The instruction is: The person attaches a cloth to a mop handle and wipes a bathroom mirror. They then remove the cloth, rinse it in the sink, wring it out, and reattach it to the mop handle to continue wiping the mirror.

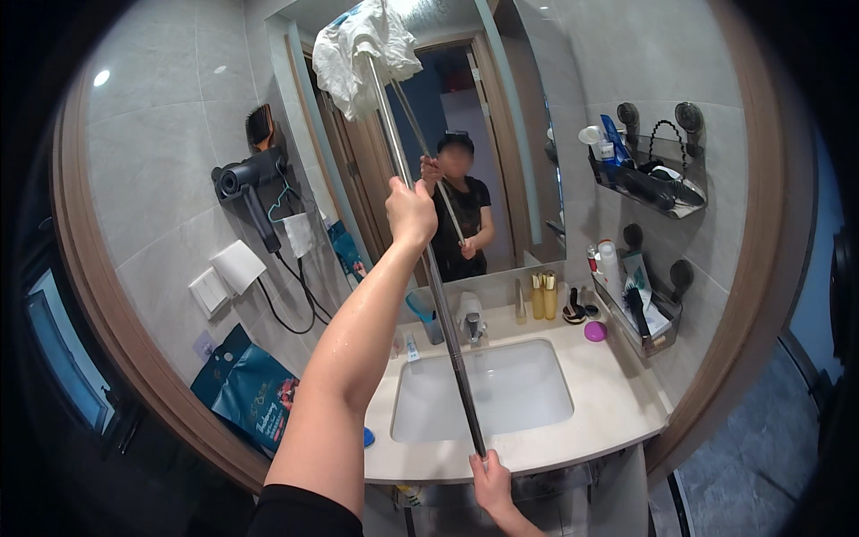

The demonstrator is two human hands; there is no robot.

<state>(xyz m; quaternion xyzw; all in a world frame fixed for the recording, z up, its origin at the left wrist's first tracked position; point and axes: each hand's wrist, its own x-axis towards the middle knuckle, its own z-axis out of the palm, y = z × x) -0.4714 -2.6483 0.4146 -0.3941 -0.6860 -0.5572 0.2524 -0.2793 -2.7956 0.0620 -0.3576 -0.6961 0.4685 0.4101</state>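
Note:
My left hand (pixel 411 211) grips the upper part of a long metal pole (pixel 448 315). Lower down, my right hand (pixel 493 480) is closed around the pole's bottom end, in front of the counter edge. A bunched white cloth (pixel 362 57) covers the pole's top end and lies against the upper part of the wall mirror (pixel 463 87). What is under the cloth is hidden. The pole slants across the white sink basin (pixel 537 396) and passes left of the faucet (pixel 473 322). My reflection with the pole shows in the mirror.
A hair dryer (pixel 251 184) and a hairbrush (pixel 260 127) hang on the left wall. Below them leans a teal bag (pixel 245 386). Two wall racks (pixel 647 178) with toiletries stick out at right. Gold bottles (pixel 543 295) and a purple item (pixel 595 331) stand on the counter (pixel 604 396).

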